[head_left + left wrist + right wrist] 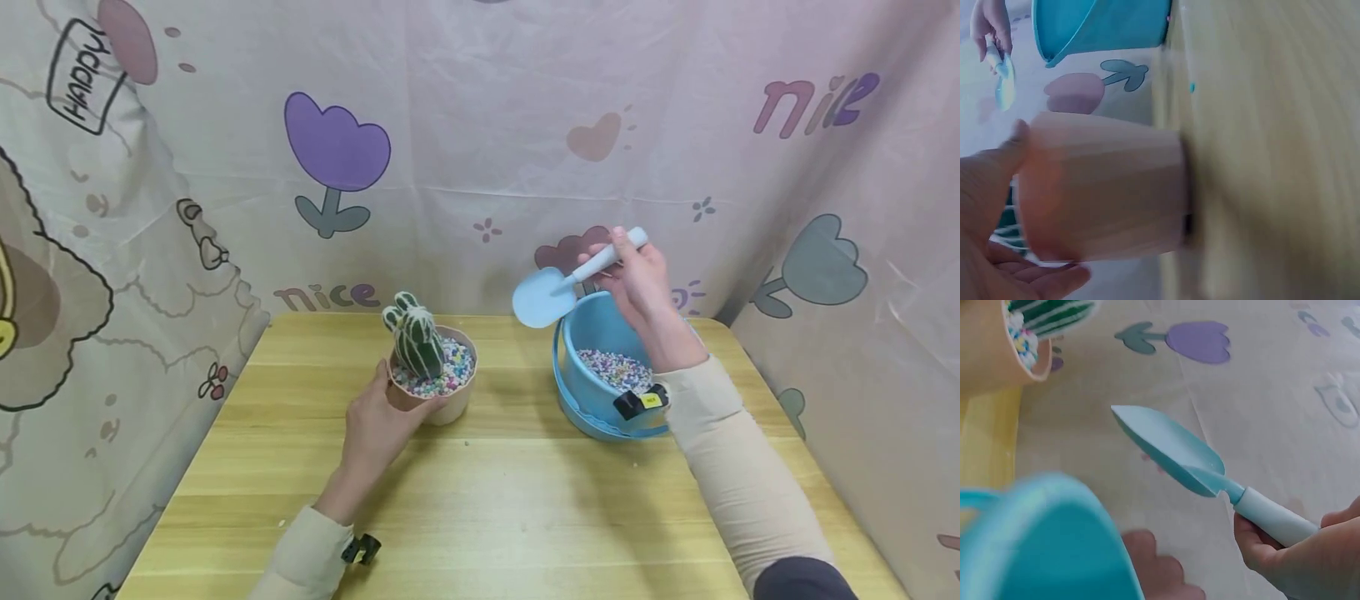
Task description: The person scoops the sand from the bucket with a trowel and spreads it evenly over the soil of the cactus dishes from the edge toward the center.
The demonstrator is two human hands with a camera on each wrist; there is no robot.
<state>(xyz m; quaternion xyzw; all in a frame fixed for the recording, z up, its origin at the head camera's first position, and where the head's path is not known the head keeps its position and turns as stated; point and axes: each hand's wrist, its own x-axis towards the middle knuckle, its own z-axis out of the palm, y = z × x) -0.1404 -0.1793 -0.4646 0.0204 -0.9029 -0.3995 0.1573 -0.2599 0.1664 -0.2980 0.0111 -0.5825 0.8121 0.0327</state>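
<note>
My left hand [382, 422] grips a beige flower pot [452, 406] near its rim, thumb on one side and fingers on the other. A green cactus with white ridges [418, 343] leans left in it, amid small multicoloured beads [455, 367]. Above a light-blue bucket [588, 387], my right hand [639, 279] holds a light-blue trowel [543, 297] by its pale handle [1275, 515]. The trowel's blade [1169, 447] points left toward the pot, and its visible inner face is bare. More beads [617, 370] lie low inside the bucket.
The wooden table [480, 517] carries the pot at centre left and the bucket at right. A few stray beads lie on it, one blue bead [1192, 87] near the pot. A printed curtain [465, 158] hangs behind and along both sides.
</note>
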